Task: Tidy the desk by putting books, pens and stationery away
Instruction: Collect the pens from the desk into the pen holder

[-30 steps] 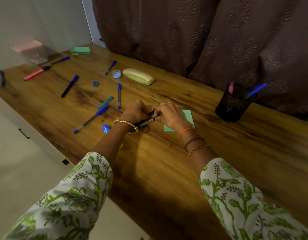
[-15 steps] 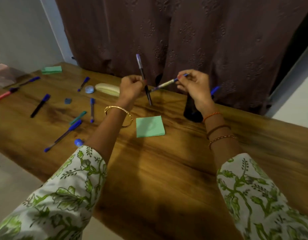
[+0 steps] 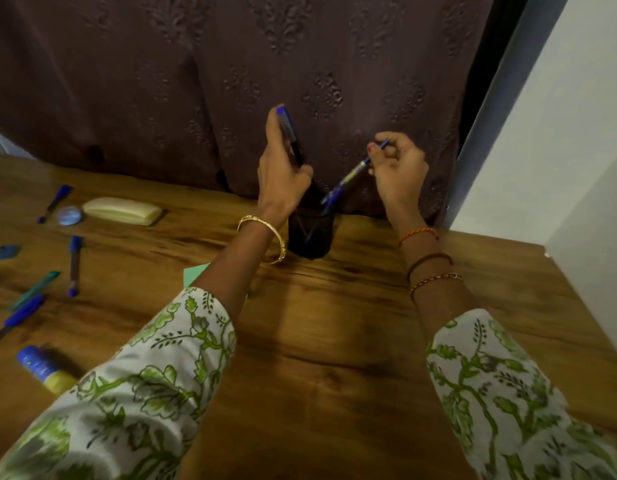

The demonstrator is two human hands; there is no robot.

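Both hands are busy over the black mesh pen cup (image 3: 311,233) — left hand (image 3: 281,174) wrapped round a dark pen with a blue cap (image 3: 289,131), held upright straight above the cup's mouth, and right hand (image 3: 398,168) pinching a slim blue pen (image 3: 352,174) between thumb and fingertips, slanted down so its lower end looks to be at the cup's rim or just inside; hard to tell which from this angle. Looks to me like two pens going in together, each pointed tip-down so they slide in cleanly. Plenty left to the left of the cup: a pale yellow case (image 3: 121,211) with a small round tin (image 3: 70,215) just beside it, loose blue pens (image 3: 74,265) further out, a teal pen (image 3: 35,291), a glue stick (image 3: 45,370) near the front edge, and a green sticky pad (image 3: 194,273) half hidden behind the left forearm. All this on a warm wooden desk (image 3: 334,341), a brown patterned curtain (image 3: 300,64) hanging right behind the cup, white wall (image 3: 577,133) off to the cup's right
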